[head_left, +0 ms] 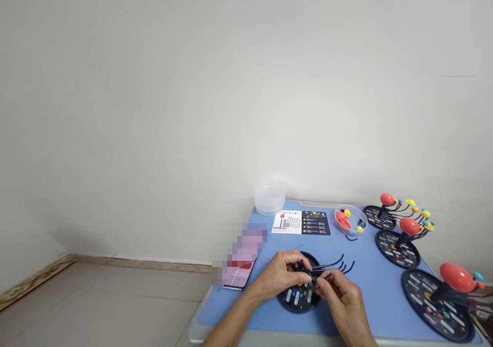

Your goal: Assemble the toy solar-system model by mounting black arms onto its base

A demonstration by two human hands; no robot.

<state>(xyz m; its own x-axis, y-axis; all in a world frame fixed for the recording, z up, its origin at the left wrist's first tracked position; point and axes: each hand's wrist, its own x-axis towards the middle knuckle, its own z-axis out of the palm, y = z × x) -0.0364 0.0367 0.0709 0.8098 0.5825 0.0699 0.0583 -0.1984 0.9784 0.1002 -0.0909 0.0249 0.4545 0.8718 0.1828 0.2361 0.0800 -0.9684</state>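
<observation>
A round black base [298, 305] printed with coloured dots and white labels lies on the table before me. My left hand [283, 275] is closed around the dark central post over this base, partly hiding it. Several thin black curved rods [342, 265] fan out from the post to the right, with upturned tips. My right hand [341, 295] pinches a black rod near the post; its fingertips almost meet those of my left hand. The exact joint between rod and post is hidden by the fingers.
Three planet models with red balls, a near one [456, 277], a middle one [409, 227] and a far one [387, 199], line the right side. A clear dish [364, 218] holds coloured pieces. An instruction sheet [287, 224], stacked clear containers [269, 200] and a phone [241, 265] lie leftward.
</observation>
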